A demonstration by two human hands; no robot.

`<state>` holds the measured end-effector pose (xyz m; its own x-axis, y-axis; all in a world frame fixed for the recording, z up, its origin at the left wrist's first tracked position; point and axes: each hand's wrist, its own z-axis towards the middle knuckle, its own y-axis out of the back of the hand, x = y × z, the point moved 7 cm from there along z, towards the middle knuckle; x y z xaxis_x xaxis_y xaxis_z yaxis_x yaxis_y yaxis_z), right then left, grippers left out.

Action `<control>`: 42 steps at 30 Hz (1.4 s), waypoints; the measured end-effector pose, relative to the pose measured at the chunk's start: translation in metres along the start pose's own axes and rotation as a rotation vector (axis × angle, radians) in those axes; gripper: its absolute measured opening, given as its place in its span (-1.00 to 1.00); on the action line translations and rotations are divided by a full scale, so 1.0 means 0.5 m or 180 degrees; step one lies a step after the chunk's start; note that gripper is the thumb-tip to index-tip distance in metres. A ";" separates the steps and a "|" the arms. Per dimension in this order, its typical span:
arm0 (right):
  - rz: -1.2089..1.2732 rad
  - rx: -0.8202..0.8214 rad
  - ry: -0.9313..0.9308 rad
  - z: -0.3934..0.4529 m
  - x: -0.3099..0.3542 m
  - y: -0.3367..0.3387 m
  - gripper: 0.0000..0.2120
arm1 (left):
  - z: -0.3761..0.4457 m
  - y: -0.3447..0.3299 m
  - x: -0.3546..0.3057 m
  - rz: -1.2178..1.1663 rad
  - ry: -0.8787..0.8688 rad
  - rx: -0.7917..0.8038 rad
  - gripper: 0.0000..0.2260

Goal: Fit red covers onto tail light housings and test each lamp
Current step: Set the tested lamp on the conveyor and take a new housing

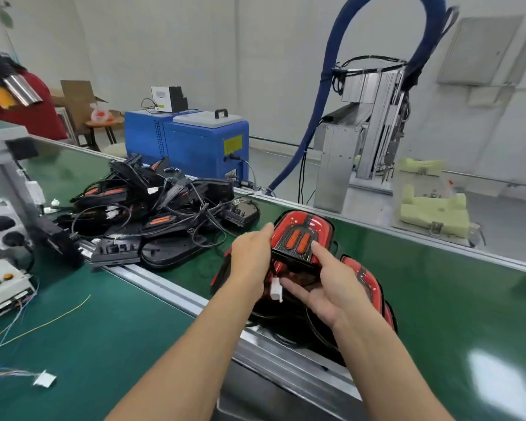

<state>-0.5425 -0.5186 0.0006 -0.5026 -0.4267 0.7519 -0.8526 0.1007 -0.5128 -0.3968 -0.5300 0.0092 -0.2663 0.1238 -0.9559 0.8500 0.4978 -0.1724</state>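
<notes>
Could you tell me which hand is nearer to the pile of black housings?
Left. The left hand is just right of the pile; the right hand lies farther right, beyond the held lamp.

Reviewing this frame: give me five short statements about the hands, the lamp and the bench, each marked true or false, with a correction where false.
1. Both hands hold one tail light with a red cover fitted. True.
2. The left hand rests flat on the belt. False: it grips the lamp's left side.
3. A white connector hangs below the held lamp. True.
4. The pile of black housings lies right of the hands. False: it lies to their left.
5. The machine behind the pile is yellow. False: it is blue.
</notes>
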 end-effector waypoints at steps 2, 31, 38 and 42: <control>-0.0169 -0.0022 -0.0108 0.016 -0.008 0.004 -0.81 | 0.010 -0.004 0.006 0.0458 -0.0231 0.0066 -0.64; -0.1540 0.0067 0.0878 -0.103 -0.063 0.048 0.08 | 0.052 -0.015 0.070 0.1564 -0.0670 0.0525 -0.52; -0.2063 -0.0209 0.1172 -0.136 -0.079 0.052 -0.12 | 0.043 -0.002 0.064 0.1456 -0.0593 0.0515 -0.65; -0.2297 -0.0256 0.1302 -0.158 -0.091 0.033 -0.46 | 0.020 0.004 0.046 0.1487 -0.0770 0.0451 -0.82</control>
<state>-0.5449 -0.4264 -0.0095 0.1722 -0.0525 0.9837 -0.9850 -0.0018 0.1723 -0.3966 -0.5348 -0.0158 0.2524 0.0945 -0.9630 0.9102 0.3144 0.2694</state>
